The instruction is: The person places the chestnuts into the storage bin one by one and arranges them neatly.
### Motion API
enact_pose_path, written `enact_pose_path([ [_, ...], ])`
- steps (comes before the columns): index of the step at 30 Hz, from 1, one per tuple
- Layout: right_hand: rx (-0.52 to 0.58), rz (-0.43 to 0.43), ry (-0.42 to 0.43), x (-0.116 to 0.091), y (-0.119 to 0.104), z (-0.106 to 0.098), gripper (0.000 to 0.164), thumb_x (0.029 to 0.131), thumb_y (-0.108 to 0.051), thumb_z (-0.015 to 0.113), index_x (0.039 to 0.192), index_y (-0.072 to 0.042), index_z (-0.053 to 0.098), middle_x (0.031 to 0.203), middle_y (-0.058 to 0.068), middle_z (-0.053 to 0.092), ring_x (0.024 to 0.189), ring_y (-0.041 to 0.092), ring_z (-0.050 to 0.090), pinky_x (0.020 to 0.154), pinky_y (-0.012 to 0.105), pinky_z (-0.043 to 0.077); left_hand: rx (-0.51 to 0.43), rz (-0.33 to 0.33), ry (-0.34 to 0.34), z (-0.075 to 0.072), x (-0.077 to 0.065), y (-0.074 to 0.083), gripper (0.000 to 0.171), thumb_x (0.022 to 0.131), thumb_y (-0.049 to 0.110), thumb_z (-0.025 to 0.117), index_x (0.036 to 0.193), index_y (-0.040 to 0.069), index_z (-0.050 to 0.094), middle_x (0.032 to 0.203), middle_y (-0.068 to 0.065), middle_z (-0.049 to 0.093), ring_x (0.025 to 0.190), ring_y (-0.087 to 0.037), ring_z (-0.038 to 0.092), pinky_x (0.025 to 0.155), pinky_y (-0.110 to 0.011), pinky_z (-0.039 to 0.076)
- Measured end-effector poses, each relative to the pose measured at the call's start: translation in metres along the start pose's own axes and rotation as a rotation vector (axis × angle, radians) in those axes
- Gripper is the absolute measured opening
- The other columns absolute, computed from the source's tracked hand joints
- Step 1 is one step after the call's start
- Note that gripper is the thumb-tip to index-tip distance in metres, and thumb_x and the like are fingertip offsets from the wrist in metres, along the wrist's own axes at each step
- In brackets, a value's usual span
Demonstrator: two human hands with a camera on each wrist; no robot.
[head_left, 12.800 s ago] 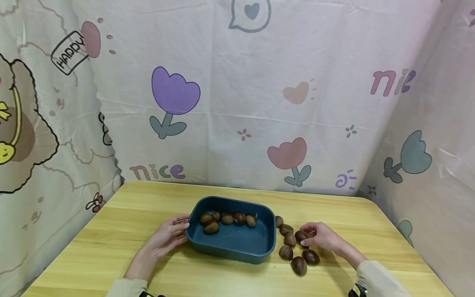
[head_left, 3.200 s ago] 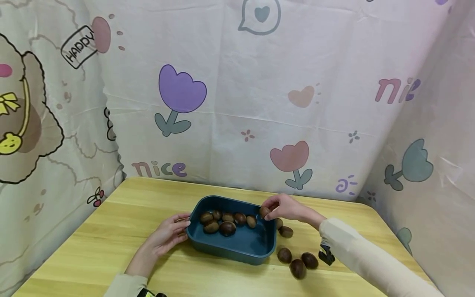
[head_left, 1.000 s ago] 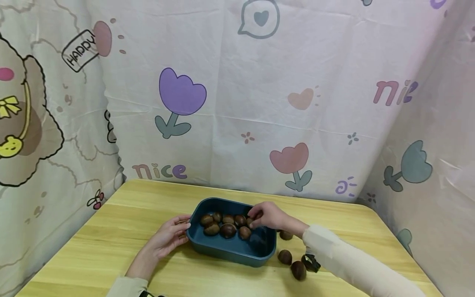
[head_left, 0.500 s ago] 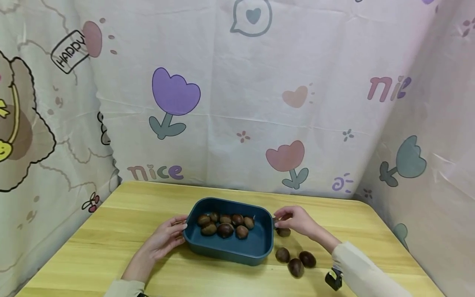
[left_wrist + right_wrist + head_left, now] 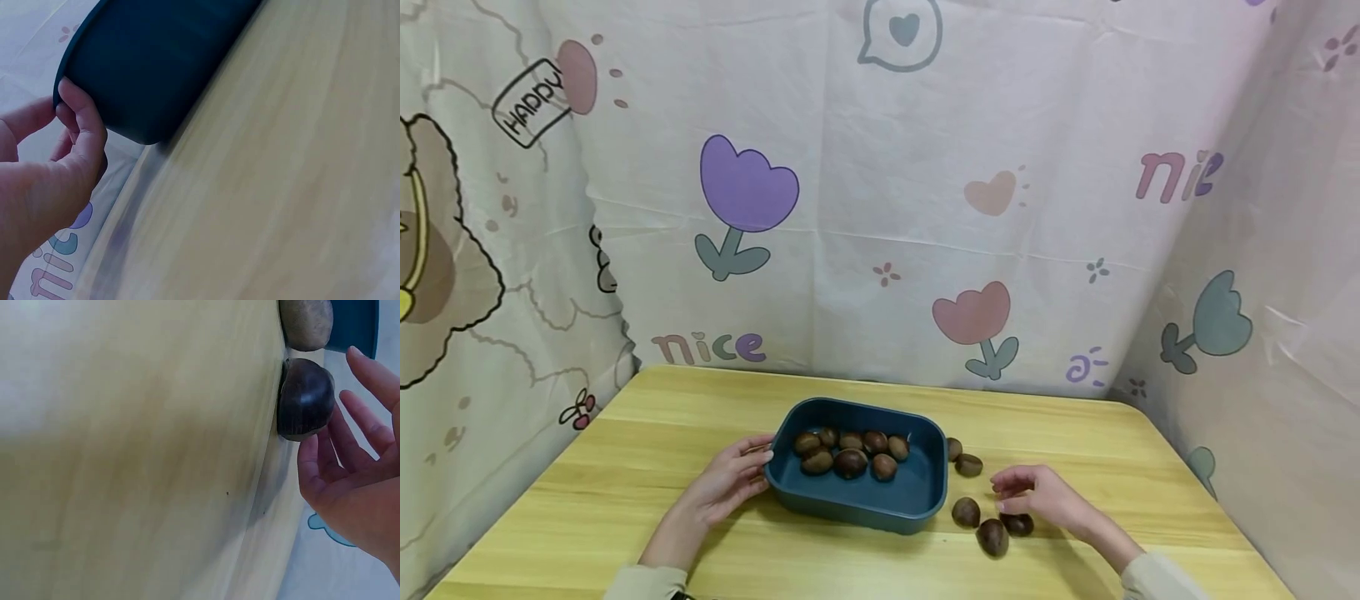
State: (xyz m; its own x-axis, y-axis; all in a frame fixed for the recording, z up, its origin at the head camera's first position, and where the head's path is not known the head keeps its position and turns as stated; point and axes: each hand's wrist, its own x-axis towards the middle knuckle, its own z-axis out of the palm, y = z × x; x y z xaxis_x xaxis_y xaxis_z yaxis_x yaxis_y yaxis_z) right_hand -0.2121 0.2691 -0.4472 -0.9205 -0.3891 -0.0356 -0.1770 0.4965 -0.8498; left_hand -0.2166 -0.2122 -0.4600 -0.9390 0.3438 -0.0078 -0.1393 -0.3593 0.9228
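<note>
My left hand [image 5: 727, 483] holds the left end of a dark blue rectangular box [image 5: 880, 521]; in the left wrist view its thumb and fingertips meet the box's rim. Several brown chestnuts [image 5: 851, 463] lie inside, mostly toward the left and back. To the right of the box, my right hand [image 5: 1048, 500] hovers with parted fingers over a dark chestnut [image 5: 1017, 524]. Seen from the right wrist, the fingertips lie close beside a glossy chestnut [image 5: 306, 400]; whether they touch it I cannot tell. Two more chestnuts, a brown one [image 5: 966, 512] and a darker one [image 5: 992, 538], sit close by.
A pair of chestnuts, one of them fully visible [image 5: 969, 465], lies against or near the box's right end. The wooden table [image 5: 685, 408] carries everything. Behind it hangs a white printed cloth [image 5: 865, 317], with cloth on both sides too.
My right hand has gone from inside the box, past its right end, to the chestnuts at front right. Over the longer span, chestnuts moved from table to box. My left hand stayed put.
</note>
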Motion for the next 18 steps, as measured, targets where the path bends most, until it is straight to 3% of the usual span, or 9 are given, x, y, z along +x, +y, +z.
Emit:
enact_pose_path([
  [7, -0.032, -0.016, -0.035, -0.013, 0.007, -0.004, 0.047, 0.077, -0.008, 0.079, 0.118, 0.009, 0.061, 0.111, 0.017, 0.065, 0.101, 0.03, 0.06, 0.081, 0.024, 0.047, -0.007, -0.013, 0.01, 0.001, -0.001, 0.001, 0.018, 0.1, 0.004, 0.049, 0.113, 0.013, 0.057, 0.105, -0.002, 0.06, 0.091, -0.012, 0.058, 0.077, -0.026, 0.05],
  [18, -0.073, -0.029, -0.056, -0.018, 0.014, -0.005, 0.048, 0.073, -0.006, 0.081, 0.113, 0.011, 0.06, 0.099, 0.008, 0.065, 0.086, 0.017, 0.058, 0.073, 0.026, 0.049, -0.019, 0.002, -0.013, 0.0, -0.001, 0.0, 0.018, 0.1, 0.004, 0.049, 0.112, 0.014, 0.058, 0.104, -0.002, 0.061, 0.091, -0.012, 0.058, 0.077, -0.026, 0.05],
])
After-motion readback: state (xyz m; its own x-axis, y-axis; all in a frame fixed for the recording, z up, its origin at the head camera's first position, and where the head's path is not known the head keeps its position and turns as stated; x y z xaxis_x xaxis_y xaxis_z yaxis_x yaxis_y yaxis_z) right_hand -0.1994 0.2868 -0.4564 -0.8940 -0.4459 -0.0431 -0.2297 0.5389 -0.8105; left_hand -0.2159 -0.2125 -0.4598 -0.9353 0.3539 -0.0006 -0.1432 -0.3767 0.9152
